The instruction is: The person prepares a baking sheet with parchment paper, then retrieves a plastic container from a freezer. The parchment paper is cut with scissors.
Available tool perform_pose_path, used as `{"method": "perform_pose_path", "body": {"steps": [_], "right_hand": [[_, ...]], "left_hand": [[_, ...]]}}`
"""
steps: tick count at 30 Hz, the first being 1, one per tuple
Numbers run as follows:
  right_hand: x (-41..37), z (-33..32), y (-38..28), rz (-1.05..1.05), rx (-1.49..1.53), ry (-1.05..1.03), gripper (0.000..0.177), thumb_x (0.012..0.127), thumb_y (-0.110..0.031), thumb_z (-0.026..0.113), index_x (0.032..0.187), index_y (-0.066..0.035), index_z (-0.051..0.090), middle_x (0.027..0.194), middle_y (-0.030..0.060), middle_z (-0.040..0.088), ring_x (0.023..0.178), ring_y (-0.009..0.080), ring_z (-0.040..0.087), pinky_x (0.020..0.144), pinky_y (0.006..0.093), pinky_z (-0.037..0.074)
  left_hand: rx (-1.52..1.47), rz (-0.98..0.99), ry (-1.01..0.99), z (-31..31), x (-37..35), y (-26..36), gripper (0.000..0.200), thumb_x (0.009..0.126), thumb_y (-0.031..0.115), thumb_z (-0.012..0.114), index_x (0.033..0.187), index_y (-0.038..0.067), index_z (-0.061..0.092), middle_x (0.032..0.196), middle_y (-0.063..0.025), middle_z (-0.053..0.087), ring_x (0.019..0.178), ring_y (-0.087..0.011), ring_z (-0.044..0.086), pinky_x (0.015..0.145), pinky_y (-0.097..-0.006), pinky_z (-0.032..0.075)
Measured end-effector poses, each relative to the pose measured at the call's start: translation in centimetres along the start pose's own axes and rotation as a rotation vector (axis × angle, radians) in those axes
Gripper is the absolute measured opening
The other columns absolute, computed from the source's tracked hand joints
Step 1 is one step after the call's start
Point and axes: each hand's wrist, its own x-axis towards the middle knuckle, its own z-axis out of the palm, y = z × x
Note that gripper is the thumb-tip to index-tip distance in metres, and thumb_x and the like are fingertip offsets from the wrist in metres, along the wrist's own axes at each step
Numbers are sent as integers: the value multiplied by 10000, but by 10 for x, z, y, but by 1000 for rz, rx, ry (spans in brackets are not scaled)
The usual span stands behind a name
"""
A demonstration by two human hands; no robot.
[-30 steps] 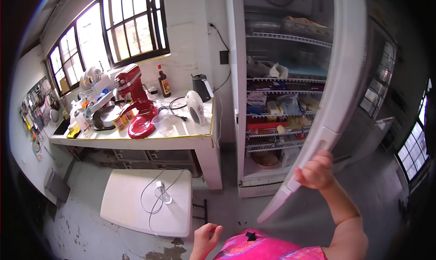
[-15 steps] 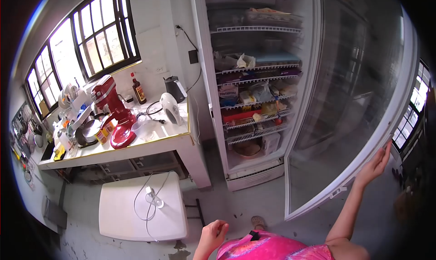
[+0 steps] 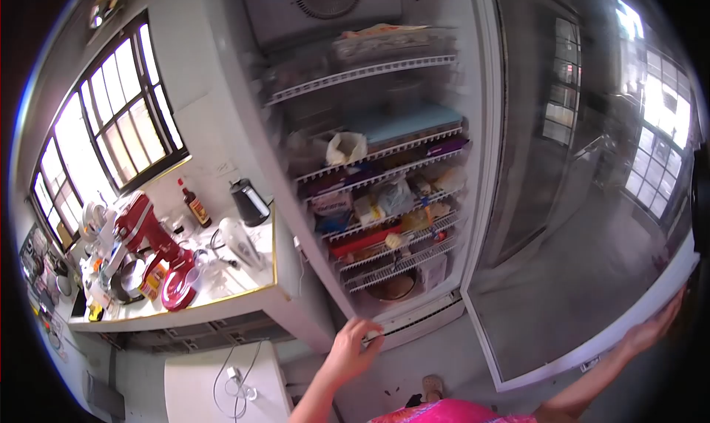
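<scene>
My right hand (image 3: 652, 328) is on the outer edge of the glass fridge door (image 3: 510, 379), fingers lying along the frame. The door stands wide open. My left hand (image 3: 353, 351) is raised in front of the lower part of the upright fridge (image 3: 479, 127), its fingers loosely curled with a gap at the thumb and nothing in them. Wire shelves inside carry a white bag (image 3: 346, 149), a light blue flat item (image 3: 414, 122), a red tray (image 3: 367, 238) and packed food. At the bottom sits a round bowl (image 3: 392, 285).
To the left, a counter (image 3: 229, 288) bears a red stand mixer (image 3: 151, 238), a bottle (image 3: 196, 207), a black kettle (image 3: 250, 202) and a white hand mixer (image 3: 240, 242). Below it stands a white table (image 3: 188, 378) with a cable and a small clear object (image 3: 237, 382).
The view has come closer to the fridge and tilted. My left hand has risen toward the fridge's base. My right hand stays at the door edge, now farther right in view.
</scene>
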Motion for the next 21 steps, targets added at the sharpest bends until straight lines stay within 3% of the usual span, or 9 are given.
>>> {"method": "perform_pose_path", "body": {"steps": [3,5,7,11,12,14,17,19,21], "right_hand": [[10,-2,10,125,113,37,421,962,-216,317,1286,33,419,1363,144,370,1236,244,385,1056,356,245],[24,-26,40,80,17,29,407,959,-206,322,1275,30,425,1315,165,413,1226,269,392,1050,373,256],[31,-40,55,34,-104,11,413,953,-221,327,1264,31,430,1271,194,449,1211,297,404,1034,397,275],[17,6,10,27,-112,-65,497,936,-320,329,1262,43,422,1285,222,425,1186,309,421,997,428,307],[11,24,-1,26,-107,-78,520,931,-345,329,1262,46,419,1289,229,419,1180,311,426,988,436,315],[11,39,-12,20,-103,-95,567,923,-395,330,1261,52,415,1296,243,407,1167,317,435,970,451,332],[10,27,-1,31,-172,-23,552,935,-358,310,1269,73,392,1274,244,428,1101,330,485,945,444,362],[0,52,-18,36,-201,28,512,929,-330,342,1204,86,463,1211,250,478,1084,308,498,920,424,386],[-5,65,-20,-293,-211,185,446,908,-286,389,1123,86,510,1132,231,526,1045,288,528,892,399,412]], "left_hand": [[91,285,-13,10,121,-1,265,709,75,669,951,39,566,978,-122,551,962,-298,518,836,-366,426],[143,364,14,14,207,12,321,693,89,680,981,29,553,1023,-149,531,1005,-325,489,863,-386,411],[192,523,222,30,297,4,375,706,146,668,1042,33,545,1104,-207,487,1053,-376,458,915,-420,377],[334,239,437,46,449,-14,579,691,254,695,1211,141,465,1205,-291,377,1120,-464,384,918,-485,372],[327,245,437,46,472,-14,579,691,254,695,1211,141,465,1205,-291,377,1120,-464,384,918,-485,372],[310,-142,421,40,508,-14,598,687,292,710,1221,187,463,1211,-303,367,1133,-473,377,915,-491,383],[330,-280,467,38,545,-27,559,706,318,708,1202,213,473,1205,-289,379,1144,-458,382,918,-470,395],[254,-296,479,40,559,-36,550,702,318,716,1186,214,478,1197,-282,387,1139,-452,392,917,-461,400],[166,-307,502,43,568,-43,541,697,319,724,1171,214,483,1188,-275,395,1135,-446,401,916,-452,405]]}}
